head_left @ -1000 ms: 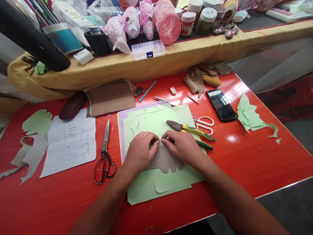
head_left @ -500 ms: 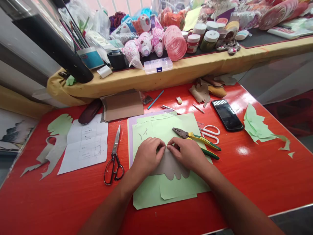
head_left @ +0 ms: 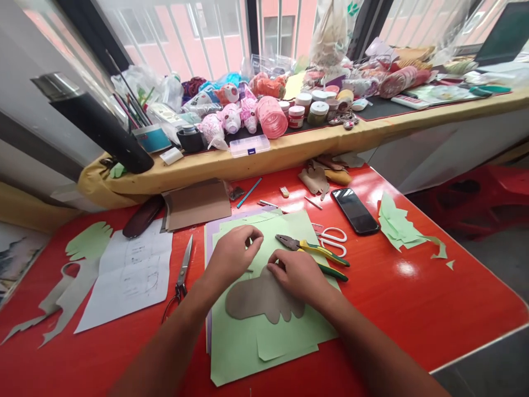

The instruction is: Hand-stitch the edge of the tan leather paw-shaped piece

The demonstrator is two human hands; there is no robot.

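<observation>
A flat grey-brown cutout point(head_left: 264, 298) lies on green paper point(head_left: 231, 353), its rounded end toward the paper's left edge, its scalloped lobes facing the front edge, its upper right covered.

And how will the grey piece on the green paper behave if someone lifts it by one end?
The grey piece looks thin, so it is probably light. Its rounded end lies flat, suggesting some stiffness; the narrow lobes may bend first.
</observation>
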